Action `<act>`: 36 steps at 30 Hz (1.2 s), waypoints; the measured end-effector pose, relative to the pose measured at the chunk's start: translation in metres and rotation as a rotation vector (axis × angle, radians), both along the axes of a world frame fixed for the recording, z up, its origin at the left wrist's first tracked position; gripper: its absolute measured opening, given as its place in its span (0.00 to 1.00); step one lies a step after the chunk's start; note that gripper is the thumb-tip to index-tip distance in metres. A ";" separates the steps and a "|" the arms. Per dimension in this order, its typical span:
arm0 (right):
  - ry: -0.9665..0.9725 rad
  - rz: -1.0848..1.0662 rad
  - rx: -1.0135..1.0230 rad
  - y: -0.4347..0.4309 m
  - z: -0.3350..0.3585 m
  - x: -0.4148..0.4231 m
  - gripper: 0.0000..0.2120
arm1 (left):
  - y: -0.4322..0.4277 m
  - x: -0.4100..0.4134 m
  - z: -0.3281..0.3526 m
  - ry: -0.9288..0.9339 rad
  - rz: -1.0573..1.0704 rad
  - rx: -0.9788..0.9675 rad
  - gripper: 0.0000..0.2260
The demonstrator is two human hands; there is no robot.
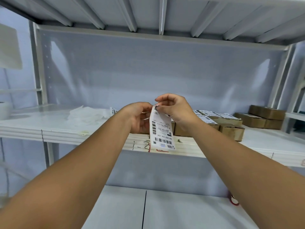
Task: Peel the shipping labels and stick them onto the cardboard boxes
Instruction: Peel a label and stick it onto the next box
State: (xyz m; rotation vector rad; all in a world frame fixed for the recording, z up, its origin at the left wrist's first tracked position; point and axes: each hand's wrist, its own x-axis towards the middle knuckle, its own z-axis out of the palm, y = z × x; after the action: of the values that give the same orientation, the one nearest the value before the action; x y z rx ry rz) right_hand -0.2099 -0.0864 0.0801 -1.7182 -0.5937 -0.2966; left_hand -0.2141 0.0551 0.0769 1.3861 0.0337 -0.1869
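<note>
A white shipping label with barcodes hangs down in front of the shelf edge, held at its top end by both hands. My left hand holds it from the left with curled fingers. My right hand pinches the top corner from the right. Behind the hands, several small cardboard boxes sit on the white shelf, some with labels on their tops. Part of the boxes is hidden by my right wrist.
Two more stacked cardboard boxes stand at the shelf's far right. A heap of crumpled white backing paper lies on the shelf to the left. Another label peeks out behind my left wrist. A lower shelf runs below.
</note>
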 end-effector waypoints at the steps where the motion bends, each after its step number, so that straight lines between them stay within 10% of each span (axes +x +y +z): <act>1: -0.008 -0.016 -0.030 0.000 0.000 -0.001 0.10 | -0.002 0.001 -0.001 -0.043 0.052 0.031 0.05; 10: -0.056 -0.079 0.017 -0.010 -0.001 0.001 0.09 | 0.009 0.024 -0.017 -0.197 0.411 0.178 0.12; 24: 0.012 -0.442 0.508 -0.034 -0.004 0.027 0.07 | 0.074 0.043 -0.052 -0.346 0.666 -0.232 0.10; 28: 0.146 -0.419 0.741 -0.018 0.003 0.037 0.11 | 0.097 0.049 -0.069 -0.468 0.758 0.250 0.11; 36: 0.103 -0.281 0.424 0.041 -0.001 0.051 0.13 | 0.135 0.073 -0.064 -0.719 0.718 0.757 0.21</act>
State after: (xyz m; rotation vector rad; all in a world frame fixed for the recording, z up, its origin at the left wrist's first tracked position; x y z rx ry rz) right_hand -0.1588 -0.0451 0.0787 -1.3914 -0.1917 -0.4921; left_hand -0.1414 0.1901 0.0126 2.0218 -0.0004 1.0178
